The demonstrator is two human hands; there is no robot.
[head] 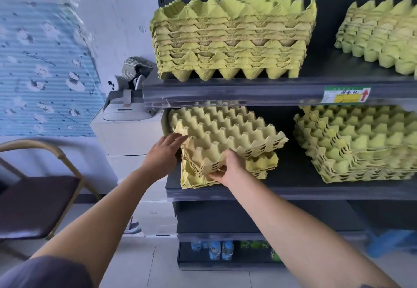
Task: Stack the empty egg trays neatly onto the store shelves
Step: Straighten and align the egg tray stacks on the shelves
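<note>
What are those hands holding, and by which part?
The right hand grips a bundle of egg trays by its near edge. The left hand, held flat, only touches the bundle's left side.

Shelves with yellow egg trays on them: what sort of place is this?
Most likely a small shop. The dark shelves carry a price label on a clear front rail, stacks of egg trays sit on display, and bottles of drink stand on the bottom shelf.

White wall [117,5], blue sheet [45,68], folding chair [33,206], tiled floor [158,272].
</note>
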